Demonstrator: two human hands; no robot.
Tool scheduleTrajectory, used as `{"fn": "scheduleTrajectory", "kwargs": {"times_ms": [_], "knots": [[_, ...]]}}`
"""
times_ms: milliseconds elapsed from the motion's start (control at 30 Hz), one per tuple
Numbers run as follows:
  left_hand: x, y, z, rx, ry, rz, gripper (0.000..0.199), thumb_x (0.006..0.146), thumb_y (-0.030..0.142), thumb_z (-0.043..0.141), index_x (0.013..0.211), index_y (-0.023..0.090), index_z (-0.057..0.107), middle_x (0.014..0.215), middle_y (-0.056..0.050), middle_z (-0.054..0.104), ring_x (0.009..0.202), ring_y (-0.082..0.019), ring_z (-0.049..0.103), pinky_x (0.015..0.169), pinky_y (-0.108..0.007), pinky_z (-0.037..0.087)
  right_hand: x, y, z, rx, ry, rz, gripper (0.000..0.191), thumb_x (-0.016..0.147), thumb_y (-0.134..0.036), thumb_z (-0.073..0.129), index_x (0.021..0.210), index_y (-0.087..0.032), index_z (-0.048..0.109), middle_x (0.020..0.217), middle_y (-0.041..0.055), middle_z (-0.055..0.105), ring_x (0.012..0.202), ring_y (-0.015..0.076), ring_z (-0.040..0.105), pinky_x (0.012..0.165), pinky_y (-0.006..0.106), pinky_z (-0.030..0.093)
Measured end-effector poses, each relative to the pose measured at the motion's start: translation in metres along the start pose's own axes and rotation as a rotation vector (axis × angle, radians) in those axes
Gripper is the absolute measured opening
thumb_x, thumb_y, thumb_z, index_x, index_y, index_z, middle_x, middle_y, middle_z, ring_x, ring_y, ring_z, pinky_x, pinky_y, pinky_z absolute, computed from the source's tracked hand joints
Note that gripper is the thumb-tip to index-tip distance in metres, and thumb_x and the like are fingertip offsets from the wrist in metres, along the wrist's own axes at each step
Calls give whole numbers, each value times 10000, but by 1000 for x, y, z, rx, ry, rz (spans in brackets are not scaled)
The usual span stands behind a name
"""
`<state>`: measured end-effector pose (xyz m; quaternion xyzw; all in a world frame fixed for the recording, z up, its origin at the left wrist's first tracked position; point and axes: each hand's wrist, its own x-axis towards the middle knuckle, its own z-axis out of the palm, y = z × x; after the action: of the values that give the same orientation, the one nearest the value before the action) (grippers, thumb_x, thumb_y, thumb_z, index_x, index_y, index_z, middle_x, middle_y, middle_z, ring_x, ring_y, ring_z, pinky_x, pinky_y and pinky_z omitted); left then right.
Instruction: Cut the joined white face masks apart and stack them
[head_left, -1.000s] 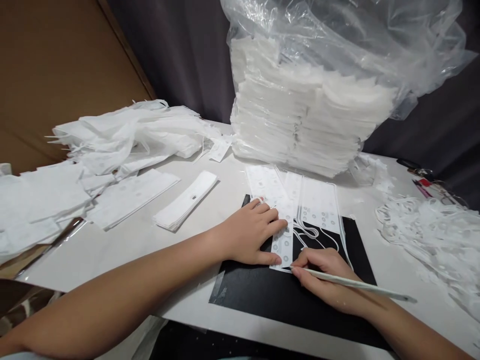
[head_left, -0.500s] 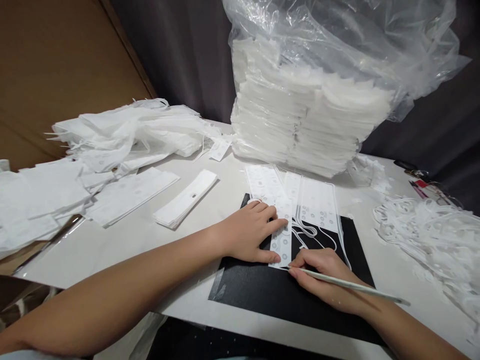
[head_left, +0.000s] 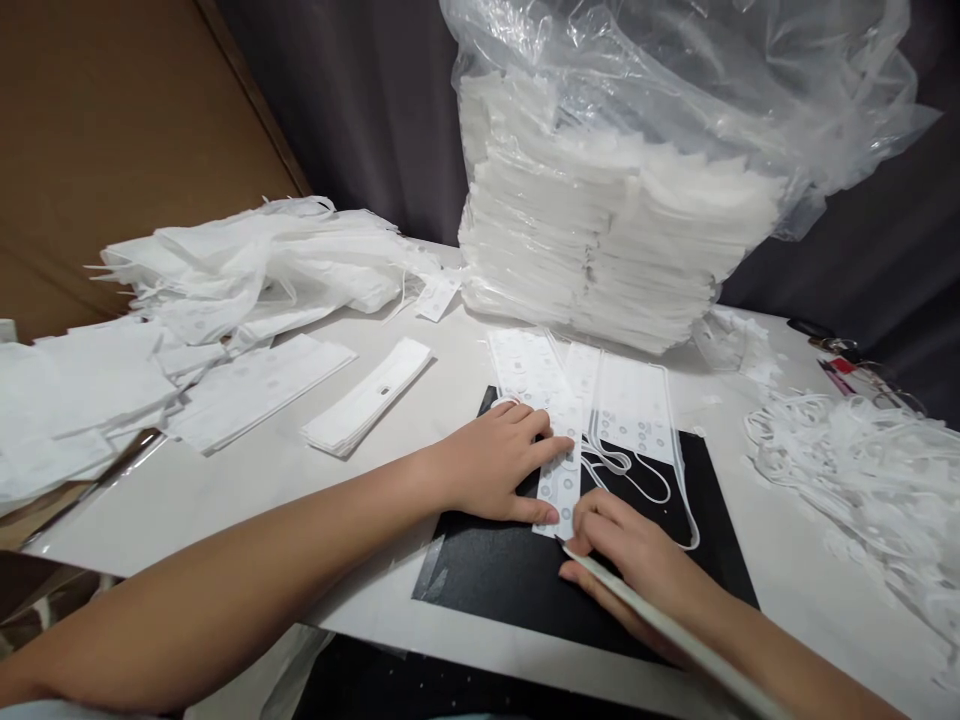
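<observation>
On a black mat (head_left: 487, 570), my left hand (head_left: 514, 462) lies with fingers spread, its thumb and index finger on a white printed strip (head_left: 559, 490). Close to the strip's lower end, my right hand (head_left: 622, 545) is closed around a long pale, slim tool (head_left: 660, 620). The dark tip of this tool is by the strip's bottom edge. Another printed white sheet (head_left: 634, 410) lies on the mat's upper part, with white cords (head_left: 619, 460) looped beside the strip.
A plastic-wrapped stack of white sheets (head_left: 592, 220) stands at the back. White fabric pieces (head_left: 262, 260) are piled at left, near a thin folded bundle (head_left: 367, 400). Tangled white cords (head_left: 847, 470) lie at right, with small dark and red items (head_left: 841, 365) behind.
My right hand has turned and moved slightly, swinging the tool's back end down toward the lower edge. The tool's tip has shifted left along the strip's end. My left hand stays in place.
</observation>
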<state>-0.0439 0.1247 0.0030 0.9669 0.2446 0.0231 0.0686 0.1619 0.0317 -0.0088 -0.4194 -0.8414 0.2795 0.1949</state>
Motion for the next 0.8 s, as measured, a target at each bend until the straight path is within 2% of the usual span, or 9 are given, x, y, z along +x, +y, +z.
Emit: {"fn": "scheduleTrajectory", "kwargs": {"times_ms": [67,133,233,367,500,600,733,800], "knots": [[-1,-1,-2,-39,-12,4,708,814,623,552,1339,155,470,1098,-147,541,983,-294,505,882,-419,407,-4,3,11,-119,88,-129,89,878,-141,504,812,-186,542,1016,101,638,857,214,593,674,322,522],[-2,-1,-4,-81,-28,5,728,784,594,600,1350,157,460,1110,-146,538,1004,-298,504,887,-418,411,-8,6,21,-208,119,-207,167,899,-94,461,802,-187,560,1029,112,656,904,236,601,702,351,531],[-3,-2,-7,-121,-68,-22,769,745,560,656,1371,168,441,1162,-150,525,1060,-310,492,917,-430,402,-12,9,23,-235,175,-228,222,905,-63,439,808,-187,595,1021,131,675,932,254,616,771,393,536],[-3,-3,-6,-148,-78,-39,793,723,538,692,1381,182,429,1206,-150,513,1100,-317,479,944,-437,385,-10,13,-1,-150,372,-107,164,927,-153,454,897,-220,601,1046,112,692,988,263,636,850,425,530],[-5,0,-9,-125,-85,-18,781,744,576,656,1375,170,439,1188,-160,517,1088,-329,473,933,-467,372,-4,20,-28,-30,533,176,113,924,-276,510,835,-243,571,1025,66,724,969,242,676,823,385,543],[-10,13,-16,-56,-77,12,712,751,576,643,1331,191,493,1148,-142,533,1092,-352,453,921,-502,348,1,26,-31,178,518,318,171,897,-360,553,782,-234,571,1054,57,727,965,242,686,804,366,541],[-18,29,-26,-75,-76,93,628,735,582,668,1231,208,580,1064,-92,568,1016,-317,476,891,-449,360,9,26,-22,424,381,306,207,876,-370,569,742,-212,566,1058,74,719,996,234,674,802,340,526],[-20,32,-27,-161,-104,203,532,737,557,689,1130,203,636,1029,-72,591,958,-273,496,862,-394,378,13,24,-19,494,334,294,199,873,-345,561,733,-203,556,1060,86,711,983,224,676,816,341,519]]}}
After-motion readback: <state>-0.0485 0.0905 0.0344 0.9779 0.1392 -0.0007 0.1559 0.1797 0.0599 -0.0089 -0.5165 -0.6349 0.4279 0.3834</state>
